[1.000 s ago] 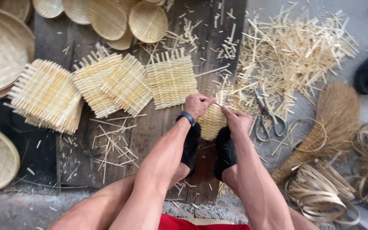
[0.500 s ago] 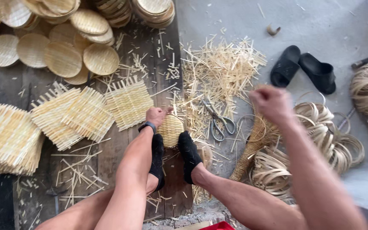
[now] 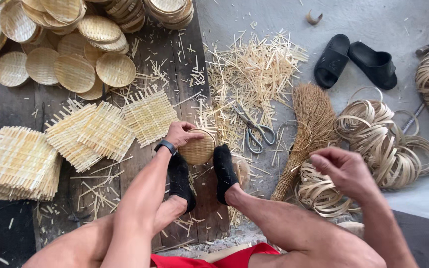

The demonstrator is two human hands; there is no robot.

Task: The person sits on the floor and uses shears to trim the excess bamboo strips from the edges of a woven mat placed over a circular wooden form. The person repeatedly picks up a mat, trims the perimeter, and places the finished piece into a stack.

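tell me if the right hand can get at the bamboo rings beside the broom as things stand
Probably yes. The right hand hovers empty just above the nearer pile of bamboo rings, next to the broom, with nothing between them. The left hand is busy on the small round basket.

— What did the person wear?

— Very little. The arms were bare to the top, no sleeves in view, and the legs were bare too. A dark band (image 3: 165,146) sat on the left wrist, with a flat black face like a watch.

— And the feet?

— Black socks (image 3: 224,171), fuzzy and ankle-high, one on each foot.

— Anything else?

— Red cloth (image 3: 224,259) at the bottom edge, shorts by the look. The hands carried no gloves or rings that I could see.
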